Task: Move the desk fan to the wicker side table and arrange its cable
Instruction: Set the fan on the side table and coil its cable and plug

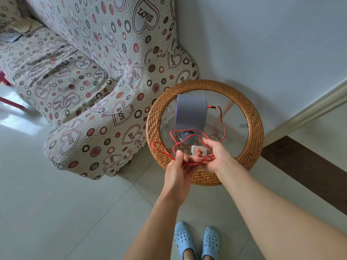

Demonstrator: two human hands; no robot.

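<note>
The grey desk fan [190, 113] stands on the glass top of the round wicker side table [251, 117]. Its red cable [223, 124] is plugged into the fan's right side and runs down in loose loops to my hands. My left hand [179, 166] pinches several strands of the cable over the table's near rim. My right hand [214, 156] grips the gathered loops just to the right. A white plug adapter [197, 149] shows between my hands.
A sofa [90, 81] with a heart-patterned cover stands left of the table, a thin white cord [120, 102] lying on its arm. The wall [262, 44] is close behind the table. My feet in blue clogs [197, 241] stand on the tiled floor.
</note>
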